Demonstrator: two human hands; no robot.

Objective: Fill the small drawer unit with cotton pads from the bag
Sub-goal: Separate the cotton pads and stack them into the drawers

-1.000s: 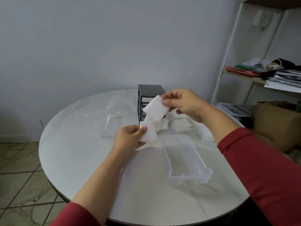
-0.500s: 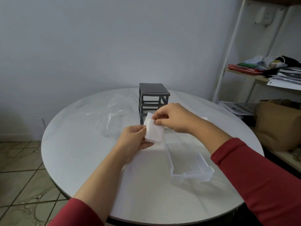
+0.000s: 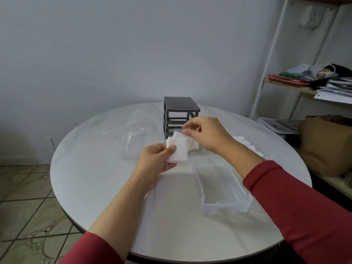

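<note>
Filling has barely begun: the drawer (image 3: 226,205) lies out on the bench (image 3: 114,178), seemingly bare (clear plastic, hard to judge), the unit (image 3: 179,115) standing behind. Left grip (image 3: 154,159) clamps a small stack of pads (image 3: 178,150) between thumb and fingers; right grip (image 3: 207,136) pinches its top edge. Loose pads (image 3: 241,139) lie at right, the bag (image 3: 137,130) slack at left. A second ago the right grip held one pad aloft; now it is down on the stack.

Left hand (image 3: 154,161): held a stack of cotton pads (image 3: 178,150).
Right hand (image 3: 206,135): pinched the stack's top.
Clear drawer (image 3: 222,184): lay on the table (image 3: 95,168).
</note>
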